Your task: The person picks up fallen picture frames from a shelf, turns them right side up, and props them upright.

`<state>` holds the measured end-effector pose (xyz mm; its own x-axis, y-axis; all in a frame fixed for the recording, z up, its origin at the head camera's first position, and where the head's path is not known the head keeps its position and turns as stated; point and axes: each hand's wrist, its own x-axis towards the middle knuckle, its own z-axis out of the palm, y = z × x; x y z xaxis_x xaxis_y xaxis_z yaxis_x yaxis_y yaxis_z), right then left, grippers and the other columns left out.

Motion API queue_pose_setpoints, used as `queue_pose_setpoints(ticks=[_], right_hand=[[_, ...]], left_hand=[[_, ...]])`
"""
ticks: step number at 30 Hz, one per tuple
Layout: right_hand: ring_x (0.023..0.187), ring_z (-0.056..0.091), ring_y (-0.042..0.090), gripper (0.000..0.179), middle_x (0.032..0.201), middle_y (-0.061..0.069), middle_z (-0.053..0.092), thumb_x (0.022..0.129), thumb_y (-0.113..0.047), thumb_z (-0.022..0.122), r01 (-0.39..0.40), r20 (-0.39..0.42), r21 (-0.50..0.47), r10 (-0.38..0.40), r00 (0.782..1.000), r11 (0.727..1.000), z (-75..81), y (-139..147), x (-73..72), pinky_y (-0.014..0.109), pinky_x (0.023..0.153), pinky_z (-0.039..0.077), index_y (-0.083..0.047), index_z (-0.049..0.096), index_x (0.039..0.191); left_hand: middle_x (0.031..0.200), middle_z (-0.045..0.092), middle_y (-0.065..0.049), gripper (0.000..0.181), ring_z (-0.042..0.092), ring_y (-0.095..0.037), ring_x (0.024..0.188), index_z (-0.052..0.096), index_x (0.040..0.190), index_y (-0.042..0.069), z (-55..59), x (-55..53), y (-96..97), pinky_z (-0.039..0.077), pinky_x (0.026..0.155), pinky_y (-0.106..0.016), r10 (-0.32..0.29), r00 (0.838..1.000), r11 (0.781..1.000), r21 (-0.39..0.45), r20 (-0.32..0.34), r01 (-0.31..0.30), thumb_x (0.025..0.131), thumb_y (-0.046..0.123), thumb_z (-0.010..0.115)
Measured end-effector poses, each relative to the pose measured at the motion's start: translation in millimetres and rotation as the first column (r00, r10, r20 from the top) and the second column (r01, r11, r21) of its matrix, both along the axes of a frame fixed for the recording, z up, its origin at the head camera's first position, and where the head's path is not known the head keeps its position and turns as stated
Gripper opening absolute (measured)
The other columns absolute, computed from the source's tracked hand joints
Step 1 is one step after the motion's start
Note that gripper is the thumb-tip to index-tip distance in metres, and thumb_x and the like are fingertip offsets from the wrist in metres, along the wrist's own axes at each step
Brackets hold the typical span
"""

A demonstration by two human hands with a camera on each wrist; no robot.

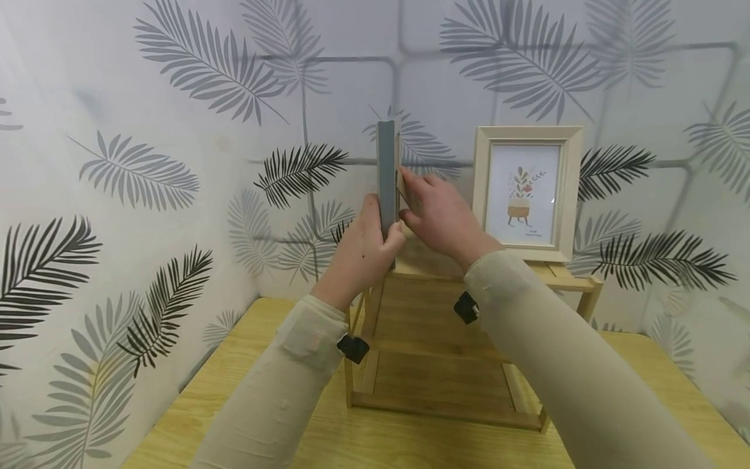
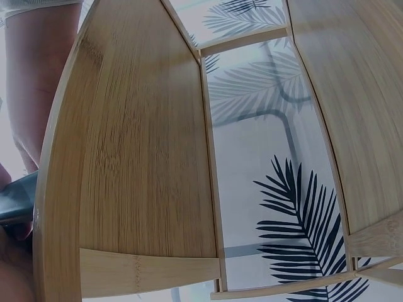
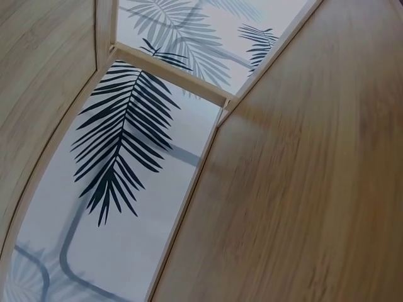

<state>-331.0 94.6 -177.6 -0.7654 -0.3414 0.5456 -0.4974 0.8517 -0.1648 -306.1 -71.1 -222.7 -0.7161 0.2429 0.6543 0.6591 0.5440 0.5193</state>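
Note:
A blue-grey picture frame point(image 1: 387, 176) stands upright above the left end of a wooden shelf's top, seen edge-on in the head view. My left hand point(image 1: 363, 244) grips its lower part, the thumb at the near edge and the fingers on the left face. My right hand point(image 1: 442, 212) is at the frame's right face with bent fingers and thumb, by a thin dark piece there. Its exact hold is partly hidden. In the left wrist view a dark corner of the frame point(image 2: 17, 200) shows beside my fingers. The right wrist view shows no hand.
A cream picture frame point(image 1: 527, 192) with a potted-plant print stands on the right of the shelf top. The tiered wooden shelf point(image 1: 445, 384) rests on a yellow wood-grain table point(image 1: 246, 365). Behind is a leaf-patterned wall point(image 1: 193, 169).

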Motion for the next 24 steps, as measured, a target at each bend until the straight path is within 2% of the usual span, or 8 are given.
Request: queue_pose_setpoints(ticks=[17,24], right_hand=[[0.095,0.057,0.033,0.068,0.112,0.015,0.059,0.095,-0.015,0.069,0.024,-0.129,0.074,-0.014,0.992,0.997,1.4,4.0,1.6,0.047,0.085,0.05,-0.016,0.041,0.156],[0.103,0.056,0.035,0.063,0.116,0.014,0.059,0.096,-0.012,0.064,0.039,-0.153,0.102,-0.023,0.988,0.994,2.3,5.6,3.0,0.048,0.09,0.048,-0.016,0.043,0.156]], left_hand=[[0.086,0.052,-0.009,0.049,0.053,-0.025,0.07,0.037,0.133,0.003,-0.7,0.0,0.0,0.047,0.064,-0.041,-0.007,1.0,1.0,-0.004,-0.001,0.007,0.097,0.035,0.046],[0.086,0.05,-0.009,0.047,0.052,-0.025,0.071,0.037,0.132,0.002,0.2,0.7,-0.4,0.046,0.066,-0.04,-0.02,1.0,1.0,-0.004,0.007,0.02,0.098,0.034,0.047]])
